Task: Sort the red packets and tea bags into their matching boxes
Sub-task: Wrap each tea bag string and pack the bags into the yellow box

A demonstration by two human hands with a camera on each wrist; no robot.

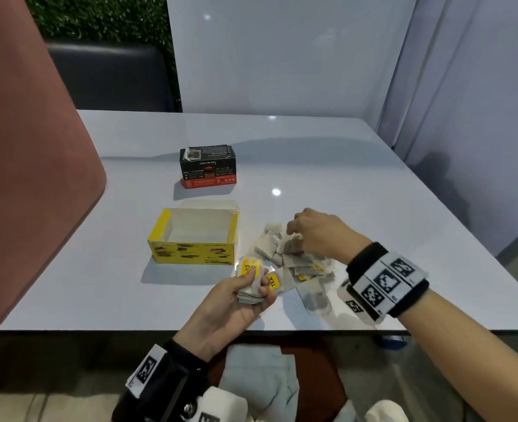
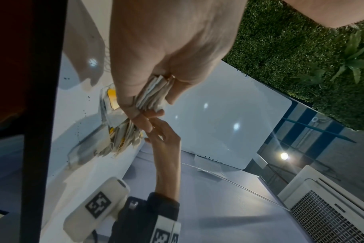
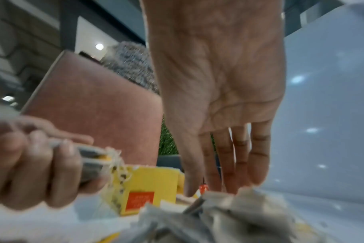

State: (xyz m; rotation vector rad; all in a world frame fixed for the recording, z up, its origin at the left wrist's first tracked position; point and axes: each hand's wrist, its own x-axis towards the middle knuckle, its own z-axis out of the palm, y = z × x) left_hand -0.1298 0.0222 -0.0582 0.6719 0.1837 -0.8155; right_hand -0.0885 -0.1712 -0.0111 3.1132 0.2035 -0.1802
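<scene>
Meanwhile, left hand (image 1: 235, 303) clutching stacked grey, yellow-tagged tea bags (image 1: 250, 280); right hand (image 1: 318, 231) grip relaxed over loose pile (image 1: 294, 257)

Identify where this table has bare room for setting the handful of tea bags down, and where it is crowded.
Bare: left of the yellow box, right of the black box, and the far table. Crowded: the loose pile beside the yellow box.

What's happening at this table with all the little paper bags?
A person is sorting tea bags. Their left hand grips a gathered stack of tea bags, while the right hand reaches with straight fingers into the loose pile of tea bags on the table. An open yellow box sits nearby, a black box behind it.
</scene>
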